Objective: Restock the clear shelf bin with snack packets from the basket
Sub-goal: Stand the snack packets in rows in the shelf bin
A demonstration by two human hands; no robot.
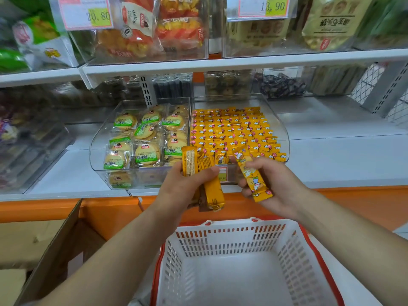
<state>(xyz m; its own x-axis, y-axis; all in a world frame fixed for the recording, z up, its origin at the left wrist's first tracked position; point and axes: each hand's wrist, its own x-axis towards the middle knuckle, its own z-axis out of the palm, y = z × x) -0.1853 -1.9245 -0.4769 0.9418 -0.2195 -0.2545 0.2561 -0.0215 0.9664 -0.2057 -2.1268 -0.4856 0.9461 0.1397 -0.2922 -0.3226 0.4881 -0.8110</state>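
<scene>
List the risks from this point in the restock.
1. The left hand grips a bunch of packets in a loose fan; one may slip into the basket below.
2. The clear bin looks full to its front edge, so the single packet pinched by the right hand may slide off.

From here I see green-labelled biscuit packs point(145, 138) in a bin at the shelf's point(331, 160) front edge, dark-wrapped sweets point(282, 85) along its back edge, price tags reading 20.80 point(86, 13) and 13.90 point(263, 6) on the upper shelf point(220, 62), and a cardboard box point(55, 239) at bottom left.
</scene>
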